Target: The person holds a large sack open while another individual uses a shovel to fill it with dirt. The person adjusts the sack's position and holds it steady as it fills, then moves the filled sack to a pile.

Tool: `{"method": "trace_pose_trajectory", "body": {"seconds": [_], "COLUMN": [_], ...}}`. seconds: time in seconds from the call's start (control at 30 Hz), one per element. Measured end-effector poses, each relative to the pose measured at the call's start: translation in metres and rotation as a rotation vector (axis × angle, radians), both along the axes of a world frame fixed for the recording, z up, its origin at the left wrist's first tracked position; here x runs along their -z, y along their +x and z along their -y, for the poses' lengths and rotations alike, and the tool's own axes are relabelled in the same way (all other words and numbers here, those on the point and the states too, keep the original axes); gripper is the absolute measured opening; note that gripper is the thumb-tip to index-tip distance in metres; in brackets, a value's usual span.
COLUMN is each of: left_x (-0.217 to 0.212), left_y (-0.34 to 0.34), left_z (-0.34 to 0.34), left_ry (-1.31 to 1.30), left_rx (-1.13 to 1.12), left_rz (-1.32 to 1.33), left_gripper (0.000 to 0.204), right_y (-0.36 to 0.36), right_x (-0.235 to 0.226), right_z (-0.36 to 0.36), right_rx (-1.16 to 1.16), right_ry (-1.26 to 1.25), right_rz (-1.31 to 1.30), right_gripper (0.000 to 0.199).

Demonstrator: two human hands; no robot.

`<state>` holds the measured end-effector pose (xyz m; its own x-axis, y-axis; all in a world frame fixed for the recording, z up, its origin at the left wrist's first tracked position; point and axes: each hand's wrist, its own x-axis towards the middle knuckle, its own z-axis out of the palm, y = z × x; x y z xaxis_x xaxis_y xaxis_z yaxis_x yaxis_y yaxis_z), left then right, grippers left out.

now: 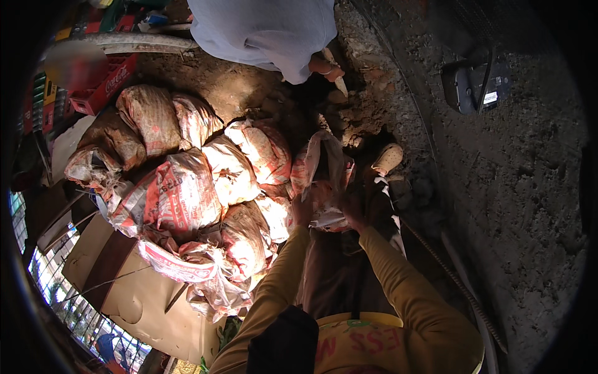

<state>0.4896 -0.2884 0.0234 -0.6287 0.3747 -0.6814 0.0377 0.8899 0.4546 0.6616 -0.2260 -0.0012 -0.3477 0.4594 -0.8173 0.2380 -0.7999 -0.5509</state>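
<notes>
A white plastic sack with red print (324, 202) stands in front of my legs, its mouth turned up and its inside dark. My left hand (303, 210) is closed on the near left side of the sack. On the near right side, my right hand (353, 213) grips it too. Shadow hides parts of my fingers. Just left of the sack lies a heap of full, soil-stained sacks (184, 193), brightly sunlit. Beyond the sack, a co-worker in a pale shirt (265, 31) bends over the dug soil, one hand (322, 66) at a short wooden handle (334, 68).
A tan shoe (387, 159) rests on the soil right of the sack. A red crate (109, 81) stands at the far left. A ribbed rod (461, 290) lies at the right, and a dark box-like device (476, 87) is on the rough grey surface. Cardboard (146, 305) lies near left.
</notes>
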Motion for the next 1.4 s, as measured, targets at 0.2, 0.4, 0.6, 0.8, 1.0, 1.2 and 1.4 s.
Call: {"method": "trace_pose_trajectory", "body": {"seconds": [0.2, 0.4, 0.6, 0.8, 1.0, 1.2, 1.4], "left_x": [0.046, 0.057, 0.071, 0.087, 0.035, -0.005, -0.001], "left_y": [-0.016, -0.008, 0.004, -0.026, -0.023, -0.032, -0.029], "left_z": [0.038, -0.034, -0.05, -0.021, -0.066, -0.053, -0.037], "left_ry": [0.135, 0.297, 0.15, 0.264, 0.221, 0.213, 0.163], "left_rx": [-0.017, 0.383, 0.426, -0.247, -0.399, -0.327, -0.39], "left_rz": [-0.106, -0.515, -0.316, 0.019, 0.206, 0.156, 0.152], "left_gripper": [0.038, 0.032, 0.056, 0.035, 0.056, 0.057, 0.058], "right_y": [-0.009, 0.047, 0.054, 0.027, 0.038, 0.008, 0.01], "right_x": [-0.003, 0.068, 0.117, 0.092, 0.081, 0.027, 0.013], "right_z": [-0.001, -0.008, -0.031, -0.005, 0.008, -0.007, -0.008], "right_rx": [-0.156, -0.338, -0.014, -0.222, 0.923, 0.767, 0.861], "right_ry": [0.601, 0.995, 0.574, 0.411, -0.239, -0.255, -0.363], "right_rz": [-0.069, 0.363, 0.453, 0.579, -0.361, -0.185, -0.453], "right_gripper": [0.024, 0.037, 0.043, 0.043, 0.04, 0.044, 0.046]}}
